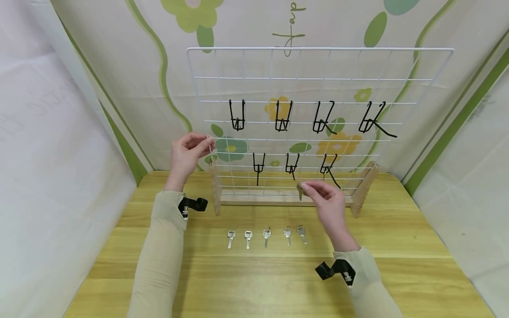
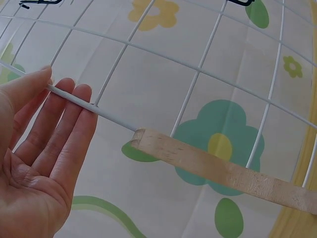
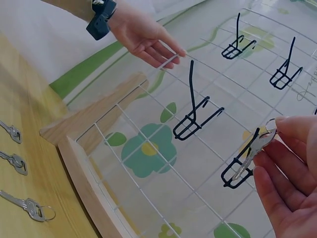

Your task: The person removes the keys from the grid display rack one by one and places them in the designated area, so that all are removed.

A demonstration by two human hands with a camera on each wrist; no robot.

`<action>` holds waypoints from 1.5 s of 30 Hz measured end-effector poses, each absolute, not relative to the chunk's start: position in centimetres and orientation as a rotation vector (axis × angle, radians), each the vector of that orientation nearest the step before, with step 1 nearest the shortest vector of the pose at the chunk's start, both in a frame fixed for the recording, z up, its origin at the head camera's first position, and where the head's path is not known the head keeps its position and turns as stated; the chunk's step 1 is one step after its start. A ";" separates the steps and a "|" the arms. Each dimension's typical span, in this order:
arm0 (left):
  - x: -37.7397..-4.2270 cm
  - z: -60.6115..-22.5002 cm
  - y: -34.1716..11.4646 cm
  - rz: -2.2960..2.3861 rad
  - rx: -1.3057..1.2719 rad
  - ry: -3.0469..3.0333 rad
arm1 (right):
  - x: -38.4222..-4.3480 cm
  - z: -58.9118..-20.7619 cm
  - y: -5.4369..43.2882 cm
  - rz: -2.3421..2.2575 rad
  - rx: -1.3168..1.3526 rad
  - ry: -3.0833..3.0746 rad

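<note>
A white wire grid rack (image 1: 300,78) stands upright in a wooden base, with black hooks in two rows. My left hand (image 1: 188,154) pinches its left side wire (image 2: 72,98) between thumb and fingertips, just above the wooden side foot (image 2: 218,168). Between the thumb and fingers of my right hand (image 1: 331,205) is a key (image 3: 258,148), held by its small ring (image 3: 270,125) with the blade hanging down. This key is in front of the lower middle hook (image 1: 291,168); whether they touch, I cannot tell. No key hangs on the hooks.
Several silver keys (image 1: 267,234) lie in a row on the wooden table (image 1: 254,282) before the rack. The lower right hook (image 1: 328,168) juts out close to my right hand. Behind the rack hangs a flower-patterned cloth (image 1: 246,26).
</note>
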State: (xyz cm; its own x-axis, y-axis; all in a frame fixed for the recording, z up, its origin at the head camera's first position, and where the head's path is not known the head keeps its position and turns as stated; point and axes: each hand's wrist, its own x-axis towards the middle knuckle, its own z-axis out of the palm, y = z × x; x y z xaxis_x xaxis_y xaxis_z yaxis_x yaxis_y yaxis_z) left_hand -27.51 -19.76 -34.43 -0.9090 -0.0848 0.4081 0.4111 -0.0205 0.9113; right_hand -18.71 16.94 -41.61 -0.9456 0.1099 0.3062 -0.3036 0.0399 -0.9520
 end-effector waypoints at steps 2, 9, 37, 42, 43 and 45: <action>-27.5 -34.4 -19.7 -1.990 -0.344 -1.921 | -18.4 -41.6 17.2 1.982 0.211 -2.032; -27.5 -34.5 -19.8 -1.989 -0.354 -1.916 | -17.4 -43.0 18.8 1.969 0.154 -2.111; -27.6 -34.5 -19.8 -1.997 -0.356 -1.910 | -17.1 -51.5 26.9 2.029 -0.071 -2.639; -27.5 -34.4 -19.7 -1.987 -0.352 -1.918 | -17.7 -51.9 27.0 1.930 -0.020 -2.717; -27.5 -34.4 -19.7 -1.986 -0.354 -1.919 | -17.8 -51.9 27.0 1.910 -0.014 -2.725; -27.5 -34.4 -19.7 -1.984 -0.355 -1.918 | -18.0 -51.9 26.9 1.868 0.008 -2.743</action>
